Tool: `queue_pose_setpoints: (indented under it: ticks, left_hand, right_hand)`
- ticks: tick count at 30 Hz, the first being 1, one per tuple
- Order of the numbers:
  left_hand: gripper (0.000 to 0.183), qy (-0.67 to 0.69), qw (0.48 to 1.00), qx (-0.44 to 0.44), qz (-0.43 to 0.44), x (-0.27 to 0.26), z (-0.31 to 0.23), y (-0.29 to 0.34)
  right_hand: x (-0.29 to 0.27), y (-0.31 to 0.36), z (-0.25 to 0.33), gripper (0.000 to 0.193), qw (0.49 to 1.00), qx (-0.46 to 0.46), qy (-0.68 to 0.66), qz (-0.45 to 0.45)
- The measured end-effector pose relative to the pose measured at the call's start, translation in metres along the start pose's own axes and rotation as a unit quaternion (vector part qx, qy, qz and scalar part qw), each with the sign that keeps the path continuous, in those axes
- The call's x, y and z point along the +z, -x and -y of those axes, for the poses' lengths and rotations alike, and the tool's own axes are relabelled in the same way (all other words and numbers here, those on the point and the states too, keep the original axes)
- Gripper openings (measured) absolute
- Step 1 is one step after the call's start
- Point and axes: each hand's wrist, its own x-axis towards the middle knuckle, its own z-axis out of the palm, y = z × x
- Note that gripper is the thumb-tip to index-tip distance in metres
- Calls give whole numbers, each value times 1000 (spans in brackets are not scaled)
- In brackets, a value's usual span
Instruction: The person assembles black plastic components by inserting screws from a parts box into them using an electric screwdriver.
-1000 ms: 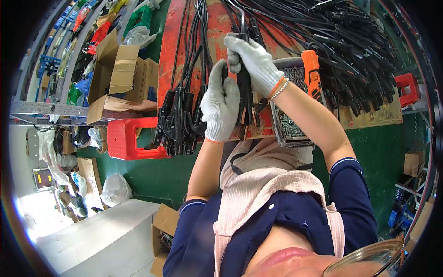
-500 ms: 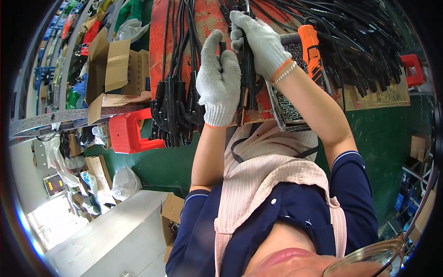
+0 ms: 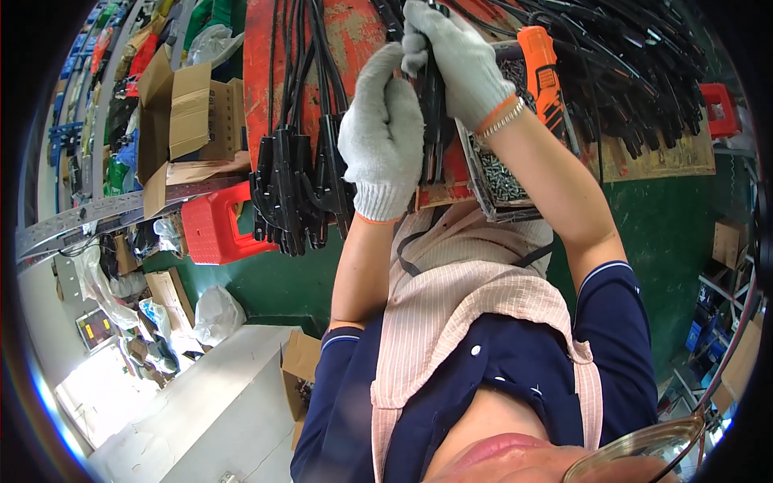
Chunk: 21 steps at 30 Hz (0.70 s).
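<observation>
Both my hands wear white knit gloves with orange cuffs and work close together at the table's near side. My right hand (image 3: 463, 68) is closed, fingers curled round a slim black cabled handle (image 3: 436, 92) that runs between the hands. My left hand (image 3: 382, 137) is beside it, fingers pressed together and fingertips close to the right hand; what it holds is hidden behind the glove. To its left, a bunch of black cabled handles (image 3: 286, 181) hangs over the table edge. Beside my right wrist stands a tray of screws (image 3: 503, 181), an orange-and-black power screwdriver (image 3: 543, 76) lying across it.
The worn red table (image 3: 350, 28) carries a large heap of black cabled handles (image 3: 636, 72) at the right. Red plastic stools (image 3: 213, 225) stand at both sides. An open cardboard box (image 3: 189, 121) sits by the shelving at the left. Green floor (image 3: 282, 282) shows below the table.
My left hand's thumb and fingertips have come nearer the right hand, and the black piece seen between them is now hidden. The right hand has moved slightly up. The whole view has shifted a little.
</observation>
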Motion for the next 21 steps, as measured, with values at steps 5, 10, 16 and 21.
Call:
queue_pose_setpoints:
  ticks: [5, 10, 16, 21]
  left_hand:
    - [19, -5, 993, 116, -2, 12, 7, 3]
    - [66, 226, 896, -328, 197, 30, -29, 18]
    - [64, 430, 728, -463, 266, 49, -21, 38]
    - [70, 460, 652, -551, 245, 64, 6, 61]
  right_hand:
    - [26, 22, 34, 19, 998, -16, -4, -67]
    - [8, 19, 47, 72, 994, -83, 52, -50]
    - [-62, 60, 74, 91, 697, -386, 600, -74]
    - [-142, 90, 32, 60, 615, -322, 705, -142]
